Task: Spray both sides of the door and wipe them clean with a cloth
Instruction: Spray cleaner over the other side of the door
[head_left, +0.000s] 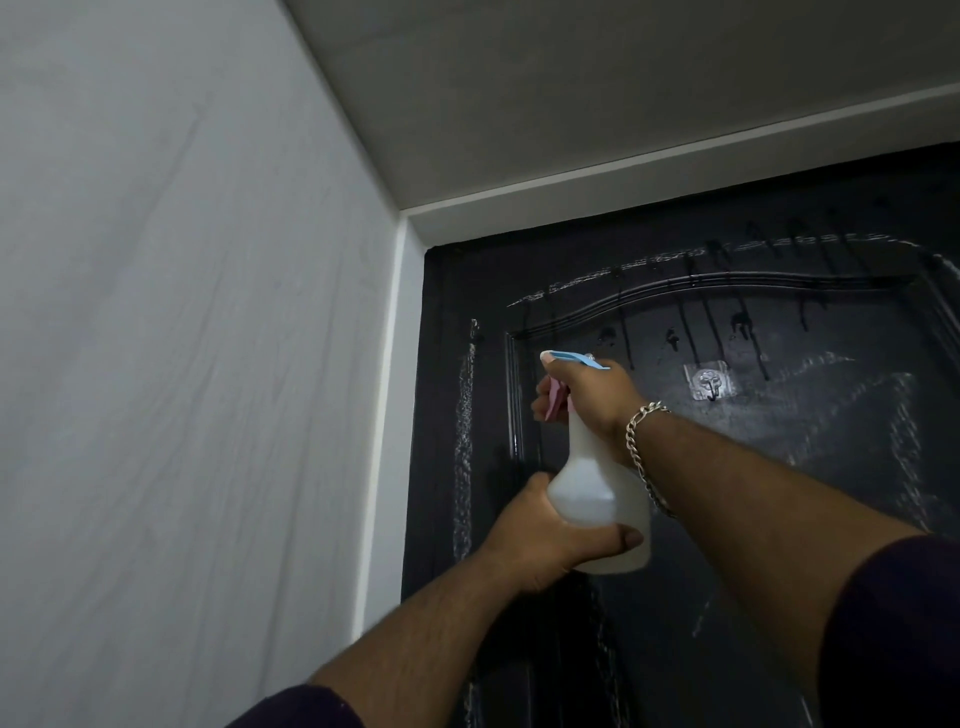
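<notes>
A black panelled door (779, 493) fills the right half of the head view, with wet drip trails running down its upper panel. A translucent white spray bottle (592, 483) with a blue head and pink trigger is held up against the door's upper left part. My right hand (587, 395) grips the bottle's neck with fingers curled round the pink trigger. My left hand (550, 535) grips the bottle's lower body from the left. No cloth is in view.
A clear adhesive hook (710, 382) is stuck on the door panel right of the bottle. A white wall (182, 364) stands at the left, meeting a white door frame (387, 415). The ceiling (571, 78) is close overhead.
</notes>
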